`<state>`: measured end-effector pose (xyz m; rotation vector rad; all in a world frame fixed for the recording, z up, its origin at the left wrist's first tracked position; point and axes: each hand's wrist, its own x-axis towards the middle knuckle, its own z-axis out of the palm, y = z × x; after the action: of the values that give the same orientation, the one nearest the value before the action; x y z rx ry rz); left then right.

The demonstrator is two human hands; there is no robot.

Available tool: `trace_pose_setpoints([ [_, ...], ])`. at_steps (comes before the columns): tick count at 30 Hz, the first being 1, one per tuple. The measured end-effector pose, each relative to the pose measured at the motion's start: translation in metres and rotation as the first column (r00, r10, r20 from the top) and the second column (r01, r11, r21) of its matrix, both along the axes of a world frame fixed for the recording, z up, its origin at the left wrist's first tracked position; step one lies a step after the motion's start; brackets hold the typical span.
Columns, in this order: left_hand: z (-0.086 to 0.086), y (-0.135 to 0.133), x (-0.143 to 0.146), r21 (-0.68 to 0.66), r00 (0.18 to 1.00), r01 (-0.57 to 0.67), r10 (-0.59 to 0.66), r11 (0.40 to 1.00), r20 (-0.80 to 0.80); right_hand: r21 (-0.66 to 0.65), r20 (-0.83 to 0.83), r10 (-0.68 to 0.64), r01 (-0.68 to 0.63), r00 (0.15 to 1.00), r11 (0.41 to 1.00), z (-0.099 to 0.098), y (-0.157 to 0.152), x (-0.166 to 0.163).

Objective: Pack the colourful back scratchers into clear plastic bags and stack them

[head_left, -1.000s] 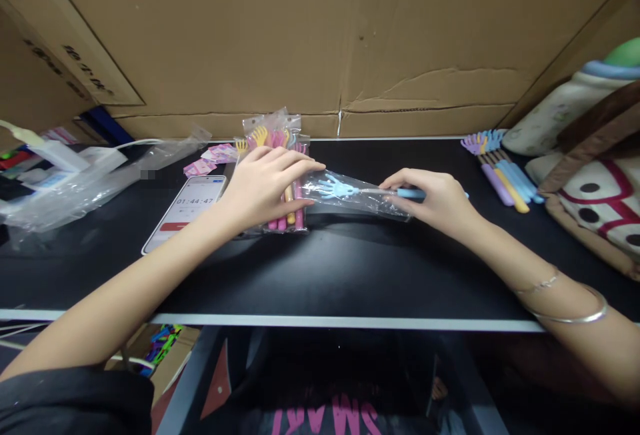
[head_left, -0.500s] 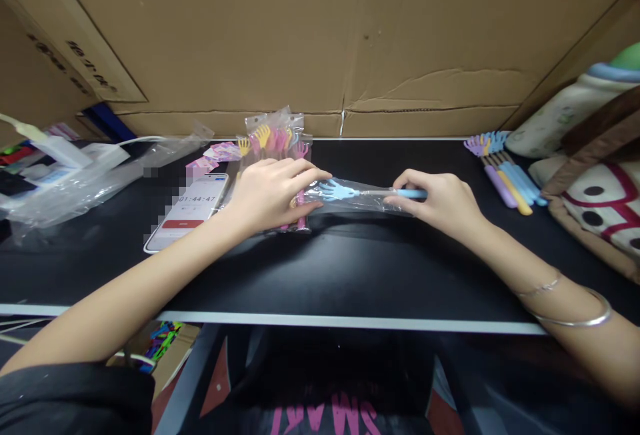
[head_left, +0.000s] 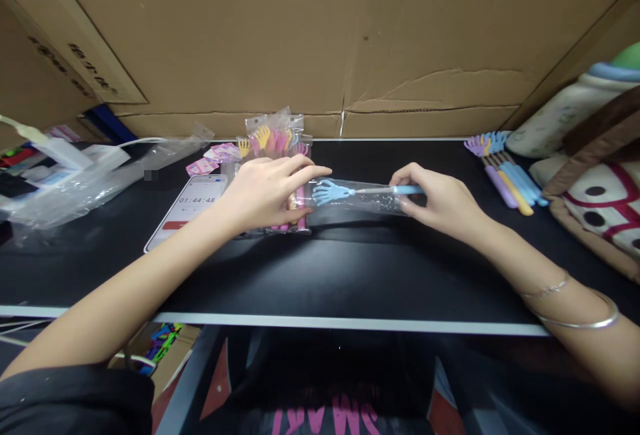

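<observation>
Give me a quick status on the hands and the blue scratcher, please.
Left hand at clear sleeve, grip unclear; right hand holding blue scratcher by its handle. Scratcher head inside sleeve. Left hand partly covers packaged scratchers.

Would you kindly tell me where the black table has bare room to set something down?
The black tabletop is bare between its white front edge and the held blue hand-headed scratcher. Crowded: left, around clear plastic wrapping and white-screened phone; right, around loose pastel scratchers.
</observation>
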<state>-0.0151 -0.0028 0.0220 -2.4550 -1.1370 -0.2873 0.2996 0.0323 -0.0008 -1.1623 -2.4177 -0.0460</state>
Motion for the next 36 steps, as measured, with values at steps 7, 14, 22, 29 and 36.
trace_pose_setpoints([
  [7, -0.0025, 0.0, 0.0006, -0.022, 0.995, -0.096, 0.095, 0.995, -0.042, 0.05, 0.029, -0.053, 0.051, 0.998, 0.997, -0.0003, 0.0031, 0.0005],
  [14, -0.0025, 0.0001, -0.0001, -0.034, 0.989, -0.145, 0.144, 0.989, -0.023, 0.054, 0.009, -0.293, 0.292, 0.956, 0.955, 0.003, -0.0006, 0.0],
  [22, -0.0004, -0.003, 0.0022, -0.081, 0.987, -0.156, 0.152, 0.984, -0.059, 0.004, 0.035, -0.14, 0.14, 0.99, 0.99, 0.0015, 0.0019, 0.0016],
  [29, 0.0, -0.0022, 0.0024, -0.085, 0.983, -0.178, 0.172, 0.98, -0.069, -0.038, 0.029, -0.015, 0.016, 0.999, 0.999, -0.0019, 0.0029, 0.0028],
  [36, -0.0004, 0.0004, 0.0008, -0.074, 0.986, -0.163, 0.159, 0.984, -0.05, -0.139, -0.055, 0.023, -0.031, 0.998, 0.99, -0.0027, 0.0059, 0.0034],
])
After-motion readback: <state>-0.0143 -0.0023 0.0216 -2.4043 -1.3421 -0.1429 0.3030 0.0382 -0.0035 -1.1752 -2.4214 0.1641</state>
